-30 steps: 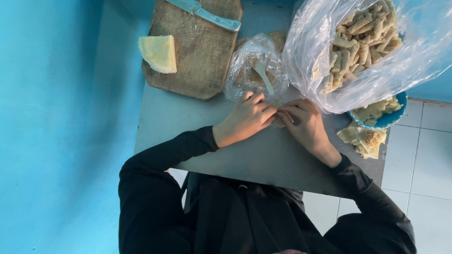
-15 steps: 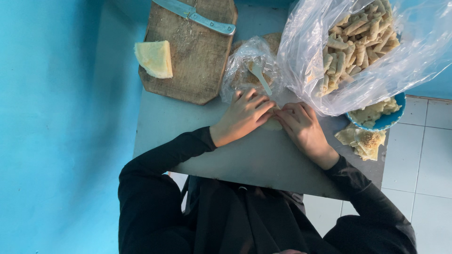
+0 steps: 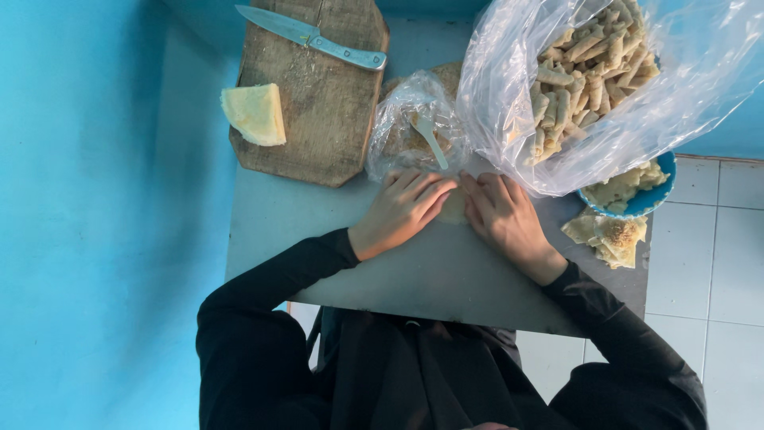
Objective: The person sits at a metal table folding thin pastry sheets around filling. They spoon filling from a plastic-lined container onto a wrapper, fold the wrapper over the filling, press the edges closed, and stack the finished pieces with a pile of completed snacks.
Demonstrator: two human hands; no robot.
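2 hands (image 3: 450,211) — fingers (image 3: 422,191) pressing pale dough piece (image 3: 455,209) between them.

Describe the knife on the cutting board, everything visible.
The knife lies flat across the top end of the wooden cutting board, slanted, its point toward the upper left. The blade is plain grey metal; the handle is pale blue-grey with what look like rivets and reaches the board's right edge. Neither hand touches it. The pale yellow wedge lies apart from it, lower left on the board.
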